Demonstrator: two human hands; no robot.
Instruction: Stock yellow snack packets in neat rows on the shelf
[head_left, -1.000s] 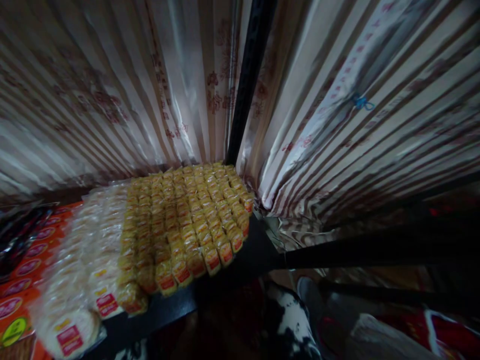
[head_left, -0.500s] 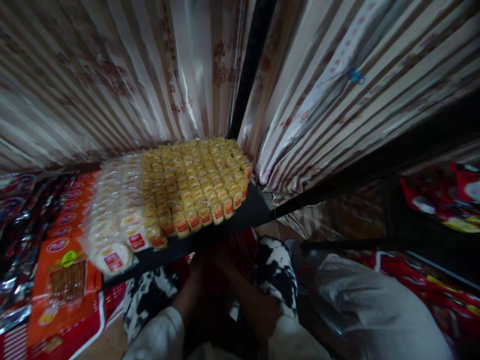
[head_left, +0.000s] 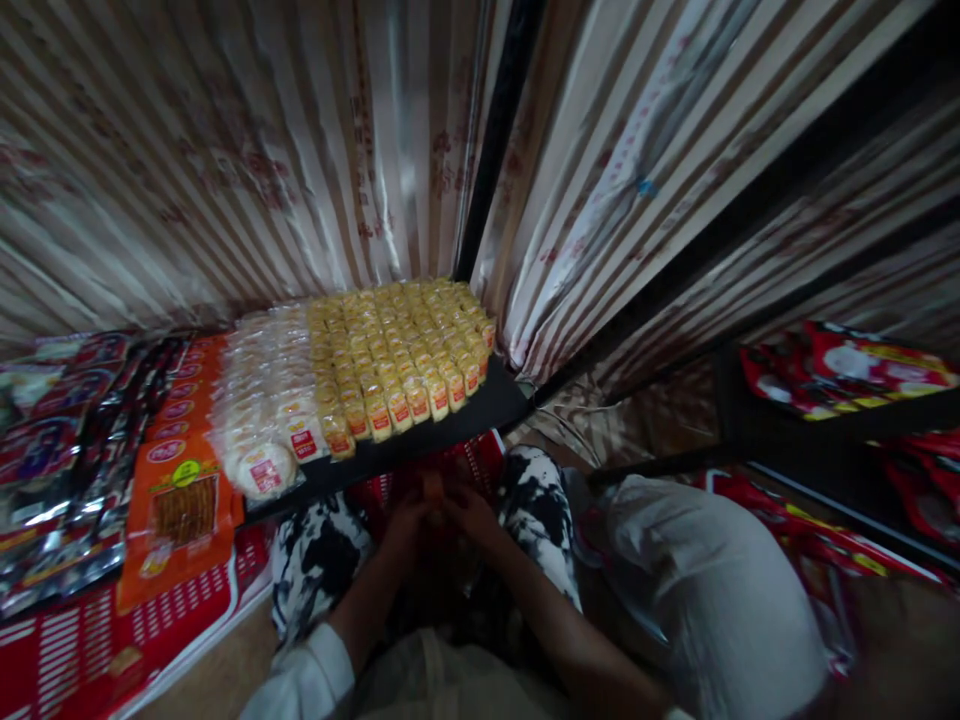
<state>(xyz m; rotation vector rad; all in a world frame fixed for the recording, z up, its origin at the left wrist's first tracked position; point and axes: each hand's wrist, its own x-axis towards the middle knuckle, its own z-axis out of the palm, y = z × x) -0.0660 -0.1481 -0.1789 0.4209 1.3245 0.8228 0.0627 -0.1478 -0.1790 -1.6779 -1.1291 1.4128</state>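
Head camera: where are the person's two hands?

— Low in the middle, between knees in black-and-white trousers (head_left: 540, 500). The left hand (head_left: 405, 518) and the right hand (head_left: 471, 512) come together above a red basket (head_left: 491, 450).

— What are they at?

— A small orange thing (head_left: 433, 488), right between them, at the fingertips. It's too dim to make out what it is.

— Are the fingers clenched on it?

— They reach in from both sides, but it's so dark there that I cannot tell whether either hand has a grip.

— And around them?

— Just beyond, a black shelf (head_left: 487, 405) bears tight rows of yellow packets (head_left: 397, 350). Beside those, leftward, come clear-wrapped white packets (head_left: 259, 400), an orange pouch (head_left: 176, 490) and shiny dark packets (head_left: 82, 440).

— Off to the right?

— Pale grey cloth (head_left: 720, 590) near the right knee and, farther off, red packets (head_left: 847, 365). Striped curtains (head_left: 247, 150) hang behind the shelf.
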